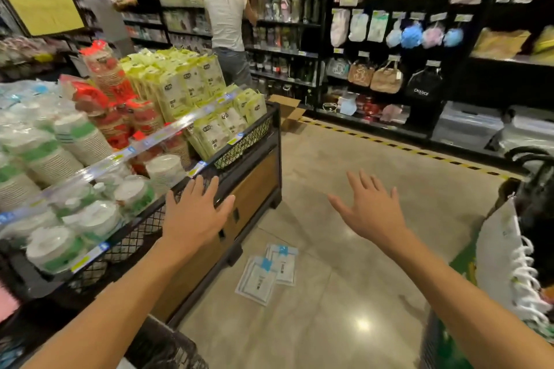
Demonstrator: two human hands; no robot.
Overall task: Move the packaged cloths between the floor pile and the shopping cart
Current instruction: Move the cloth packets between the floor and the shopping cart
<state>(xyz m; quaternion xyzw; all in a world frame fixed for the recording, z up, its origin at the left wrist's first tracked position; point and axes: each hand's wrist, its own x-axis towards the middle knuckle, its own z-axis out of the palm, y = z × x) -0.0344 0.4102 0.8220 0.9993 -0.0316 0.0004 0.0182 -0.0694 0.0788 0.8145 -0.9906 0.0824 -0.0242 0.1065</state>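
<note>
Both the left hand [196,213] and right hand [370,208] are held out, fingers spread, nothing gripped. Two packaged cloths [266,272] are seen overlapping on the floor [359,177] beside the display stand [254,186].

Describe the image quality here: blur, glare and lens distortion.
Head view: wide-angle bending bows the shelving and stretches both forearms at the frame edges; the left hand and right hand are slightly motion-smeared; a ceiling-light glare spot sits on the polished floor; the packaged cloths stay readable as packets, though their print is too soft to read.
</note>
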